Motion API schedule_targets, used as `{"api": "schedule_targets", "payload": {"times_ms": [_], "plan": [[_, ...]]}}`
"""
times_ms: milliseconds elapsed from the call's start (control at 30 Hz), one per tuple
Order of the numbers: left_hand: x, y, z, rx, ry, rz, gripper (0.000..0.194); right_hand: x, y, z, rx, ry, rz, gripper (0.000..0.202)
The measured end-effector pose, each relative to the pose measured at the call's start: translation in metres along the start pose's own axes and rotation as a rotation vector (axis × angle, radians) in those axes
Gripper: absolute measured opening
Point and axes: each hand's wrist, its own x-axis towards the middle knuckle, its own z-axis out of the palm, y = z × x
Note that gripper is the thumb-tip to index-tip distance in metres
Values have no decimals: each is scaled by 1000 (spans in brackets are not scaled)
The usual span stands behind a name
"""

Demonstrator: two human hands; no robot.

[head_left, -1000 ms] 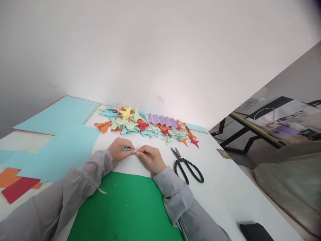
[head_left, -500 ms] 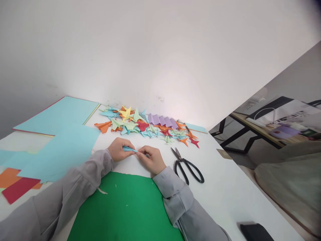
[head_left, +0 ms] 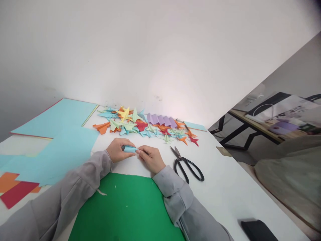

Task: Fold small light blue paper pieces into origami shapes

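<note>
A small folded piece of light blue paper [head_left: 129,149] is held between both hands, above the white table just past the green sheet [head_left: 127,207]. My left hand [head_left: 119,150] grips its left end between thumb and fingers. At its right end, the thumb and fingertips of my right hand [head_left: 151,158] pinch the paper. Parts of the paper are hidden by the fingers. Behind the hands lies a pile of small folded paper planes [head_left: 127,126] in orange, green, blue, yellow and red. Black-handled scissors [head_left: 180,159] rest with blades parted, right of my right hand.
Large light blue sheets [head_left: 55,115] cover the table's left side, with orange and red paper pieces [head_left: 20,194] nearer. A purple pleated paper strip [head_left: 162,120] sits among the planes. A black object [head_left: 258,230] lies at the front right. The wall rises behind the table.
The blue paper between the hands has turned, so more of its broad face shows. Both hands keep hold of it in nearly the same place. The view has shifted slightly.
</note>
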Motion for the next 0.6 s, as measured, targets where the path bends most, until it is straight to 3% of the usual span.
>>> {"api": "schedule_targets", "payload": {"times_ms": [233,367,600], "plan": [[2,-3,-2,-125,-70,-161,16,0,1,0,-14,-14,-29,25],[3,-8,-3,-197,-94,-131,18,0,1,0,-19,-13,-35,26],[2,-3,0,-93,-19,-54,18,1,-1,0,-76,-10,-68,27]]}}
